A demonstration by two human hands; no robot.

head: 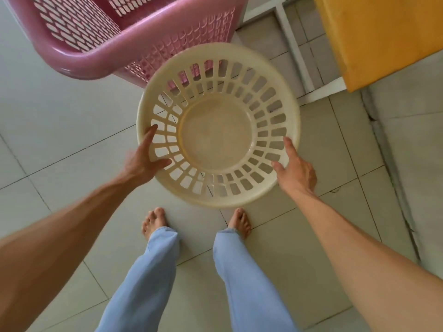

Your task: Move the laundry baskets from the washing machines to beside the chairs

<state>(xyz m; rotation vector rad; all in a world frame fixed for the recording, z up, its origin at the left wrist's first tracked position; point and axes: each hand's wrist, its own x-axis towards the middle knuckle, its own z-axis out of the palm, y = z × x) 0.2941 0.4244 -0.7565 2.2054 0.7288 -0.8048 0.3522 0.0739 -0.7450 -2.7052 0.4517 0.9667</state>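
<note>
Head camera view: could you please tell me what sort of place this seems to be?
Probably a home laundry or utility area: a round cream laundry basket held by both hands, a pink laundry basket behind it, and a pale tiled floor with a barefoot person standing on it.

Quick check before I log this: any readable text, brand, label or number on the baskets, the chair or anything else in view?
None readable anywhere in this view.
Round cream basket, held by left hand and right hand: plain plastic, no label or moulded mark visible.
Pink basket: no print visible.
Yellow seat: plain surface, no sign.
Floor tiles: unmarked.
</note>
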